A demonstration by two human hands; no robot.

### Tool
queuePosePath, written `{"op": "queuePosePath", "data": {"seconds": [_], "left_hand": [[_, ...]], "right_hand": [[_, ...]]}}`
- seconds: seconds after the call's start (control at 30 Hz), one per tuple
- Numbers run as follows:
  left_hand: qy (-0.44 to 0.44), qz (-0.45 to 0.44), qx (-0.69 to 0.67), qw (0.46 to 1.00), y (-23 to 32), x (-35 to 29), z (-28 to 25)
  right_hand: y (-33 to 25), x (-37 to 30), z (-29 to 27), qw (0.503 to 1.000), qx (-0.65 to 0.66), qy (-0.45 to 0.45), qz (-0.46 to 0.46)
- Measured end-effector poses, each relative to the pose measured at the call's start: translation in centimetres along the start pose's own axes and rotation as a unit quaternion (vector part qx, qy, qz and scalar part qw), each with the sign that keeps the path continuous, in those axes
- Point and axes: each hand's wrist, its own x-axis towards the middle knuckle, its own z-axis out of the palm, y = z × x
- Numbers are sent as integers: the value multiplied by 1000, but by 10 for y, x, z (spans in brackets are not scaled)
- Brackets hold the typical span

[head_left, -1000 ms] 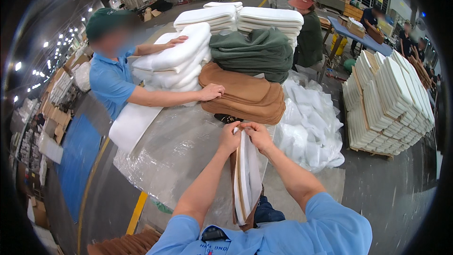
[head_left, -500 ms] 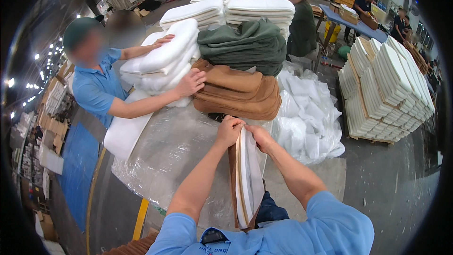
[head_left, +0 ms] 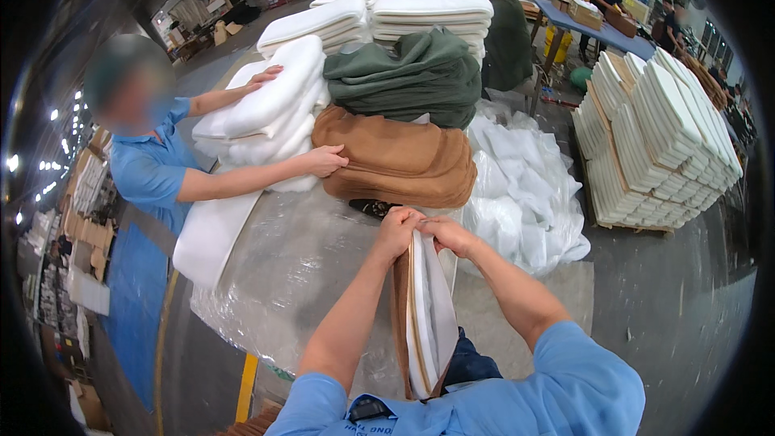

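Observation:
My left hand and my right hand meet at the far end of a brown cushion cover. Their fingers are closed in a pinch on its edges. The cover stands on edge between my forearms and runs back toward my body. In its long opening shows white padding, with a thin tan strip along one side and a pale greyish-white sheet on the right. What exactly lies between my fingertips is too small to make out. Just beyond my hands, a small black patterned object rests by the brown stack.
Folded brown covers, green covers and white pads are piled on the plastic-covered table. A co-worker at left touches the white and brown piles. Crumpled white plastic wrap lies right, near a pallet stack.
My view has shifted slightly. My hands stay together on the cover, fingers moved a little. The co-worker's near hand has lowered beside the brown stack.

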Motion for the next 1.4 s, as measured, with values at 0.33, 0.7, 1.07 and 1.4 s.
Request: {"op": "queuePosePath", "data": {"seconds": [0.33,0.7,1.07,1.4], "left_hand": [[155,58,-169,972,-35,-21,13],[168,97,-274,942,-41,-52,6],[200,60,-170,963,-29,-59,9],[199,-55,-328,922,-59,-97,-5]], "right_hand": [[-28,-21,24,930,-329,-35,-163],[-47,-33,51,832,-508,-83,-206],[-7,20,26,978,-43,26,-202],[28,57,36,949,270,-12,-161]]}}
